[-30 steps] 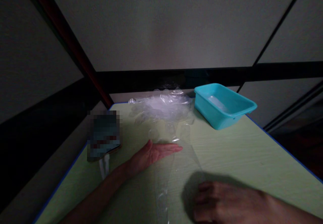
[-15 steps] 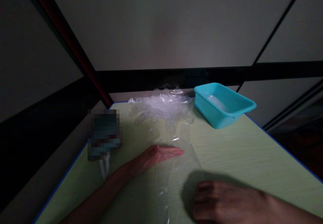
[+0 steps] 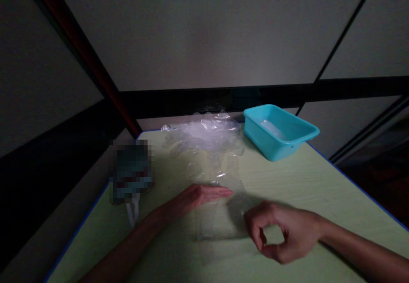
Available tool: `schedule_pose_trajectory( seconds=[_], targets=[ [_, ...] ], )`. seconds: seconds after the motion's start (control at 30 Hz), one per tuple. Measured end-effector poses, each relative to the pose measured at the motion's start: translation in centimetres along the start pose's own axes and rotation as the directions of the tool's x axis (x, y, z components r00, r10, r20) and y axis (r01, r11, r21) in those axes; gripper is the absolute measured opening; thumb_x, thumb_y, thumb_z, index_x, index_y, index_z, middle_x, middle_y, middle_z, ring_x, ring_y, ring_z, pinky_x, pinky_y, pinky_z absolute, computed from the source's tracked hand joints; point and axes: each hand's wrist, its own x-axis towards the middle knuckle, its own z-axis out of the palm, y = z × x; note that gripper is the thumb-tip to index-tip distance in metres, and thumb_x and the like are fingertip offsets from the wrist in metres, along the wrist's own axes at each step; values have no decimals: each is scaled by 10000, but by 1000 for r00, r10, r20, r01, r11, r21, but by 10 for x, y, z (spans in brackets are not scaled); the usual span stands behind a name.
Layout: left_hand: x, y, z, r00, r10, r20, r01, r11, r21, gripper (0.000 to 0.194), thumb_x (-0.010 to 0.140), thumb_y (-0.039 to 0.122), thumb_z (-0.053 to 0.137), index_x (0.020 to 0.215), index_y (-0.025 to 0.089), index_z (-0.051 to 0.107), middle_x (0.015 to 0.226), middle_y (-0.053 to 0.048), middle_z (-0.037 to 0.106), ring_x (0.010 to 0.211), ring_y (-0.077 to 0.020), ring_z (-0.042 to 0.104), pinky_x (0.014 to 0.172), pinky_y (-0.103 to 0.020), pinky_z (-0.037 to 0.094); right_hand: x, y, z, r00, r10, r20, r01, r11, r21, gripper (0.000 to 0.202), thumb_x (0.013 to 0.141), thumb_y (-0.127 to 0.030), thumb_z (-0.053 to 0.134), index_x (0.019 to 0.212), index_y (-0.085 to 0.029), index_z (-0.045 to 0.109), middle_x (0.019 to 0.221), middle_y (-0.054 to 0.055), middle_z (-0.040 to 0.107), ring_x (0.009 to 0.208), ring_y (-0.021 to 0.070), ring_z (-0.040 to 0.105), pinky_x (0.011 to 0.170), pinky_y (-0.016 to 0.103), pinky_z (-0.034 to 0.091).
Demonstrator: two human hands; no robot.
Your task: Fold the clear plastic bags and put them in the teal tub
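A clear disposable plastic glove lies flat on the table, its fingers toward the back. My left hand rests on its edge across the glove's palm, fingers stretched out straight and together. At the lower right side of the glove, my right hand is bent into a ring, thumb and fingertips pressed together at the glove's cuff edge. The film between those fingertips is hard to make out. The cuff end shows a straight crosswise line, like a fold. Behind it lies a heap of similar clear gloves.
A turquoise plastic basin stands at the back right with something pale inside. At the left lies a blurred-out item with white straps. The pale green table has a blue edge and meets grey panels at the back.
My right hand has moved up and turned, from a closed shape near the front to a pinch beside the glove. The glove's cuff end now reaches less far forward. My left hand stays.
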Motion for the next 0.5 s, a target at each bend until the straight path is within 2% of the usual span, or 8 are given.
schedule_pose_trajectory(
  seconds=[0.1, 0.23, 0.3, 0.37, 0.43, 0.5],
  targets=[
    [-1, 2, 2, 1000, 13, -10, -13, 1000, 17, 660, 791, 630, 409, 1201, 130, 536, 1250, -129, 509, 1219, -314, 366, 1019, -421, 198, 2, 4, -10, 994, 85, -71, -66, 968, 244, 93, 625, -50, 525, 665, -133, 536, 632, -21, 502, 581, 80, 449, 544, 194, 360],
    [-3, 9, 5, 999, -48, 8, 47, 996, 72, 789, 766, 713, 298, 1214, 102, 520, 1258, -144, 496, 1194, -329, 394, 990, -412, 245, 7, 15, -17, 980, 135, -148, -33, 835, 549, 62, 657, -135, 588, 701, -127, 545, 630, -23, 496, 529, 63, 399, 480, 175, 289],
    [-4, 13, 5, 998, -58, 38, 52, 988, 148, 824, 749, 739, 270, 1224, 111, 509, 1261, -139, 494, 1185, -329, 404, 974, -407, 271, 9, 19, -17, 973, 132, -192, 9, 803, 595, 91, 663, -191, 591, 700, -135, 529, 631, -24, 494, 517, 62, 394, 481, 178, 285],
    [-3, 16, 5, 997, -39, 59, 23, 970, 242, 781, 748, 727, 311, 1206, 134, 530, 1269, -120, 491, 1190, -320, 400, 978, -400, 263, 11, 22, -17, 962, 125, -242, 49, 794, 606, 113, 685, -232, 576, 695, -143, 508, 628, -24, 490, 531, 67, 404, 508, 186, 300],
    [-3, 19, 5, 997, -39, 67, 14, 944, 330, 661, 761, 653, 428, 1171, 154, 564, 1279, -106, 485, 1184, -308, 411, 987, -391, 249, 13, 24, -16, 951, 123, -285, 81, 789, 610, 122, 714, -252, 558, 700, -148, 496, 626, -23, 492, 548, 71, 412, 528, 189, 306],
    [-3, 22, 8, 996, -78, 41, 55, 918, 394, 492, 788, 511, 524, 1138, 171, 591, 1278, -97, 488, 1167, -289, 438, 981, -377, 262, 13, 25, -18, 941, 114, -318, 106, 793, 599, 137, 737, -274, 553, 712, -151, 497, 634, -22, 501, 561, 73, 424, 539, 191, 312]
  ],
)
